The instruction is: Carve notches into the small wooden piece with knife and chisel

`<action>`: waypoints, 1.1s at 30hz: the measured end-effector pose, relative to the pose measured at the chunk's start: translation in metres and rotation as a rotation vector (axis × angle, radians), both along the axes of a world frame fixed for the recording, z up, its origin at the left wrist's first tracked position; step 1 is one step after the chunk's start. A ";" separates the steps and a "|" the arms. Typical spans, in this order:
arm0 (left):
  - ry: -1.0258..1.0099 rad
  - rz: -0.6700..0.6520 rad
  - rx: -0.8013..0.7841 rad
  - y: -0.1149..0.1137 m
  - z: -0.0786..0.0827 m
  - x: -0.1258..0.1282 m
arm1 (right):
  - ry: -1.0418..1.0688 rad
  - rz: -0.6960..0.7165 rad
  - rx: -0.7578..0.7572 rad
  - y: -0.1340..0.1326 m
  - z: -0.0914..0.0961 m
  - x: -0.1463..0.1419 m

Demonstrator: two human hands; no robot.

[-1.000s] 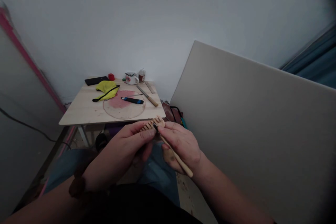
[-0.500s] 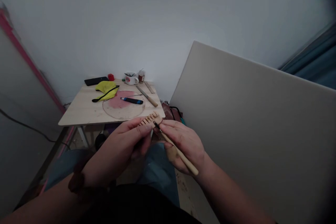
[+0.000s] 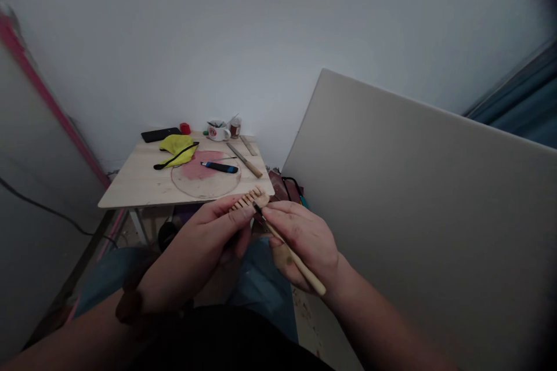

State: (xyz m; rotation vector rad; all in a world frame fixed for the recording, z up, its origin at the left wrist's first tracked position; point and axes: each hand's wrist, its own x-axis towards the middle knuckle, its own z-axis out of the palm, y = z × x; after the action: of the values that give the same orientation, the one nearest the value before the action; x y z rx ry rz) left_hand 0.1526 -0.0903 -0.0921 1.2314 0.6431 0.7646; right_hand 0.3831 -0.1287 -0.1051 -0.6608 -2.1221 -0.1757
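Observation:
My left hand [image 3: 204, 243] is closed around a small pale wooden comb [image 3: 249, 199], whose teeth stick up past my thumb. My right hand [image 3: 302, 240] pinches a thin tool with a light wooden handle [image 3: 296, 259]. Its dark tip rests against the comb near the teeth. Both hands sit close together over my lap, in front of the small table's near edge.
A small wooden table [image 3: 139, 182] stands ahead with a yellow cloth [image 3: 176, 145], a blue-handled knife [image 3: 220, 167], a wooden-handled file [image 3: 244, 160], a mug [image 3: 217, 131], a black phone [image 3: 160, 134] and a round clear mat [image 3: 204, 177]. A large pale board [image 3: 413, 203] leans at the right.
Both hands with the comb and tool rose a little toward the table edge, and the tool's handle shifted slightly; the grip on both is unchanged.

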 end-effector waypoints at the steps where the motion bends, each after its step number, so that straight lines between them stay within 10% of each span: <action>1: 0.003 -0.007 -0.004 0.000 -0.001 0.000 | 0.007 0.001 0.007 0.000 0.000 -0.001; 14: -0.031 -0.129 -0.101 -0.003 -0.004 0.005 | -0.003 -0.033 0.142 0.015 -0.008 0.001; 33: -0.174 -0.039 -0.178 0.000 -0.003 0.005 | 0.334 0.134 -0.219 -0.008 -0.005 -0.011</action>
State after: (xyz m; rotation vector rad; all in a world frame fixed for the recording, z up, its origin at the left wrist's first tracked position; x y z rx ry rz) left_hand 0.1573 -0.0905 -0.0955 0.9996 0.5309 0.7559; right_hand 0.3717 -0.1364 -0.1105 -0.6230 -1.8668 0.2302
